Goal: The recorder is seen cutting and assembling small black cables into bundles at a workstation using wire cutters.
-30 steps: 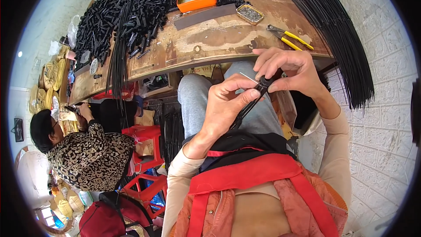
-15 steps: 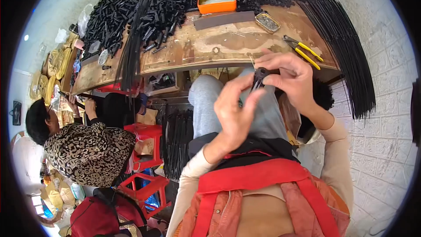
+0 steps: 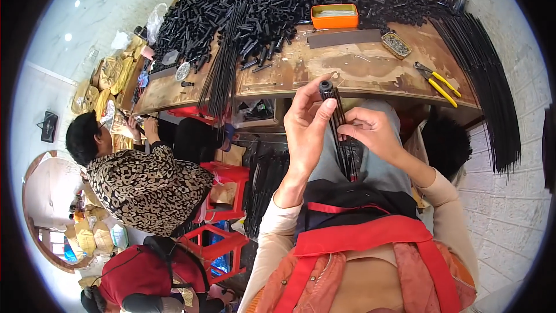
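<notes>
Upright above my lap stands a black umbrella frame (image 3: pixel 335 123), folded, with a round hollow head at its top and thin ribs running down. My left hand (image 3: pixel 305 130) is closed round its upper part, thumb and fingers just below the head. Lower down, the bent fingers and thumb of my right hand (image 3: pixel 373 133) pinch the ribs from the right side. What lies between those fingertips is too small to make out. The frame's lower end reaches down between my legs.
Ahead is a wooden table (image 3: pixel 278 81) heaped with black tubular parts (image 3: pixel 260 17). On it are an orange box (image 3: pixel 335 22), a small tray (image 3: pixel 407 53) and yellow-handled pliers (image 3: pixel 443 90). Thin black rods (image 3: pixel 492 93) hang over its right edge. A co-worker (image 3: pixel 145 185) sits left by red stools (image 3: pixel 223 249).
The frame's head was between both hands near the table edge, beside a thin pale strand. My right hand has since moved down to the ribs, and the view has shifted left.
</notes>
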